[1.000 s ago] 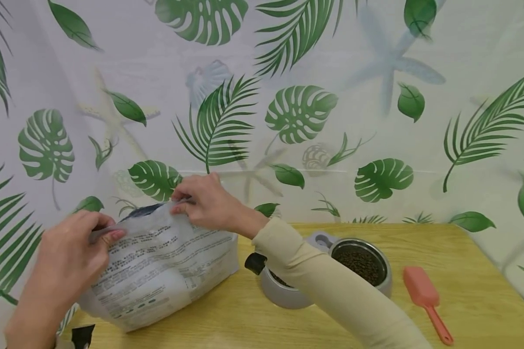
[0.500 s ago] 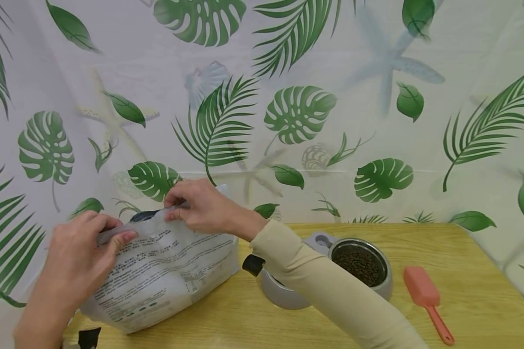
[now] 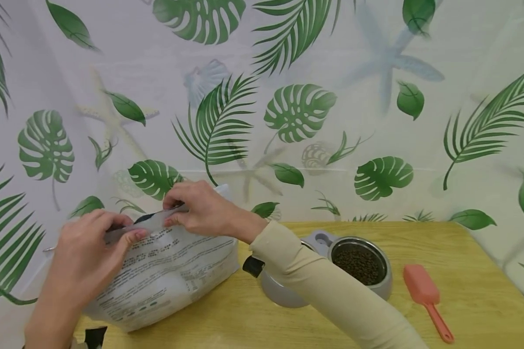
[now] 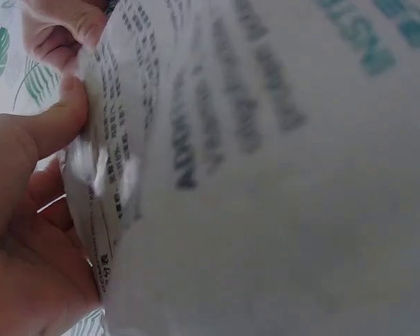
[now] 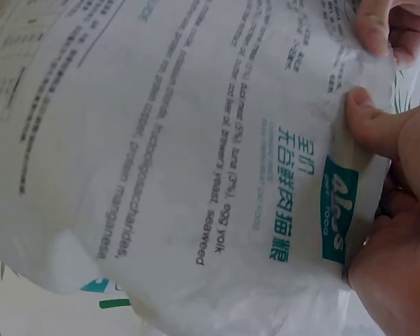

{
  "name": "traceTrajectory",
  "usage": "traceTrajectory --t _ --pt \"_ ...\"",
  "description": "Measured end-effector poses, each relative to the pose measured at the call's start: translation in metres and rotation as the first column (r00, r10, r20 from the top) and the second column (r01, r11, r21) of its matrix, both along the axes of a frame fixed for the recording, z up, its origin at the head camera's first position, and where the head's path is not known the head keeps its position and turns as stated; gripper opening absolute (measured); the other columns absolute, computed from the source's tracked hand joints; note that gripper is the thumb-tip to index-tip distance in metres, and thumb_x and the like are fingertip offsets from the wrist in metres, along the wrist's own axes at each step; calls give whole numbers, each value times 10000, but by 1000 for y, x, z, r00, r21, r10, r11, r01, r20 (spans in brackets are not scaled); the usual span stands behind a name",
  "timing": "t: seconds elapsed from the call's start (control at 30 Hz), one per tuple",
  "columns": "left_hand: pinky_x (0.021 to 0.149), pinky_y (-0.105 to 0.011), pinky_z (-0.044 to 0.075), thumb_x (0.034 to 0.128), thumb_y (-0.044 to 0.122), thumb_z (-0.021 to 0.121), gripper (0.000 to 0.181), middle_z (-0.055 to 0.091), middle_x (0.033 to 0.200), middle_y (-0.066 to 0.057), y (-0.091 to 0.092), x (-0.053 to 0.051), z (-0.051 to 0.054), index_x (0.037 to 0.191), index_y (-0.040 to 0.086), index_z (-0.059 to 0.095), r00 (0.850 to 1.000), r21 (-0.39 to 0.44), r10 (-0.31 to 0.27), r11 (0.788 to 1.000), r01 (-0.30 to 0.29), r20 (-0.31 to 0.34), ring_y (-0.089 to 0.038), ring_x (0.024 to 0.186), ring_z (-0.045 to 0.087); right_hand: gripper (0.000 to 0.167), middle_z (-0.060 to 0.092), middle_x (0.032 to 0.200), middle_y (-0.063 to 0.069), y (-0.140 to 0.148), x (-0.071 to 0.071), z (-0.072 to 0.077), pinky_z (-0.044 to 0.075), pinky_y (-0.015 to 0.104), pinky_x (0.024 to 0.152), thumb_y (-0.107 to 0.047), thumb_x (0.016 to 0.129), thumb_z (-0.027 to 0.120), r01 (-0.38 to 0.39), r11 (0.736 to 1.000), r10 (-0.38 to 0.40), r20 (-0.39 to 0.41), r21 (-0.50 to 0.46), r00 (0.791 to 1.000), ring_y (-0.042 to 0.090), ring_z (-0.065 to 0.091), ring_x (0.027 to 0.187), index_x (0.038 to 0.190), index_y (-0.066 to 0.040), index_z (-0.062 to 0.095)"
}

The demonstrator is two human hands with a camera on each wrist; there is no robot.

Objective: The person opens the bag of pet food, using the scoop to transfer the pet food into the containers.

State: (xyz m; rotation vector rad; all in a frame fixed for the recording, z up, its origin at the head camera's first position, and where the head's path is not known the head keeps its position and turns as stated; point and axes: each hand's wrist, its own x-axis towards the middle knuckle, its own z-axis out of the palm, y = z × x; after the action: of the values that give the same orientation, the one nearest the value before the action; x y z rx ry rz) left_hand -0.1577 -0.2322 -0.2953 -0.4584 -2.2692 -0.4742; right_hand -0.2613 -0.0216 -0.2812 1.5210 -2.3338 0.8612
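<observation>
A white printed pet food bag (image 3: 166,281) stands on the left part of the table. Its top edge is pinched by both hands. My left hand (image 3: 85,257) grips the left part of that edge between thumb and fingers, and my right hand (image 3: 205,208) pinches it farther right. A narrow dark gap shows between the hands at the bag's mouth. In the left wrist view the left thumb (image 4: 63,115) presses against the bag's edge. The right wrist view shows the right thumb (image 5: 374,126) on the bag near a teal label.
A grey double bowl (image 3: 386,283) stands right of the bag, partly behind the right sleeve (image 3: 327,281); brown kibble (image 3: 359,261) lies in it. A coral scoop (image 3: 423,291) rests farther right on the wooden table (image 3: 227,325). A leaf-patterned sheet (image 3: 323,63) hangs behind.
My left hand has moved right along the bag's top edge, closer to the right hand. The right hand has lowered slightly, and the dark opening has become narrower.
</observation>
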Motion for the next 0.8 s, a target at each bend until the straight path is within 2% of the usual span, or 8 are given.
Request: traceTrajectory --t 0.13,0.27,0.43,0.5,0.57,0.67,0.7,0.8 --pt "692 -507 407 768 53 875 180 689 735 -85 4 -4 -2 785 28 697 997 -25 -12 1000 11 -74 -282 697 613 137 708 940 40 1 -1 -2 466 163 769 -197 911 786 -2 999 0 -40 -43 999 139 621 852 951 -72 748" --pt "654 -507 399 777 81 862 180 698 764 -112 6 -6 -5 814 5 703 992 -60 -25 998 18 -125 -310 722 627 158 716 955 12 0 1 -3 490 212 790 -247 912 789 39 999 -42 -124 -20 991 134 643 879 970 -104 755" --pt "700 -515 452 680 42 907 254 696 795 -110 3 -4 -3 850 3 723 997 -57 -21 998 17 -70 -308 727 626 163 714 993 29 -5 5 -1 503 211 849 -230 941 758 5 1000 -6 -162 -6 987 141 669 926 1009 -82 744" --pt "708 -432 468 807 221 852 243 689 800 -85 -1 -2 -2 864 18 731 998 -66 -25 998 21 -50 -280 723 617 137 710 977 50 -7 6 -1 499 195 867 -189 946 745 -28 999 25 -145 -22 989 153 669 913 984 -57 737" --pt "668 -326 468 906 434 715 406 675 790 -64 -5 -1 -2 857 32 738 998 -69 -29 997 24 -63 -241 702 603 121 706 969 53 -7 6 -2 490 199 871 -171 947 738 -40 999 36 -144 -25 989 163 657 914 976 -54 732" --pt "610 -224 429 956 631 456 668 664 767 -46 -10 1 -3 834 34 731 993 -79 -51 996 42 -106 -203 669 572 112 700 968 36 -8 6 -3 481 198 883 -178 956 725 -38 999 36 -192 -8 981 161 645 925 969 -67 722" --pt "599 -210 428 973 615 454 661 663 764 -46 -11 1 -3 830 30 727 991 -82 -58 995 48 -118 -196 663 565 108 696 967 32 -8 7 -4 479 206 874 -181 958 723 -34 999 32 -203 -4 979 161 638 920 968 -73 723" --pt "618 -228 443 971 324 708 341 671 777 -63 -9 0 -4 837 11 712 989 -97 -75 993 62 -129 -201 677 571 129 696 1000 5 -10 9 -3 480 227 846 -223 960 732 -10 1000 16 -238 24 971 145 636 940 1005 -102 732"
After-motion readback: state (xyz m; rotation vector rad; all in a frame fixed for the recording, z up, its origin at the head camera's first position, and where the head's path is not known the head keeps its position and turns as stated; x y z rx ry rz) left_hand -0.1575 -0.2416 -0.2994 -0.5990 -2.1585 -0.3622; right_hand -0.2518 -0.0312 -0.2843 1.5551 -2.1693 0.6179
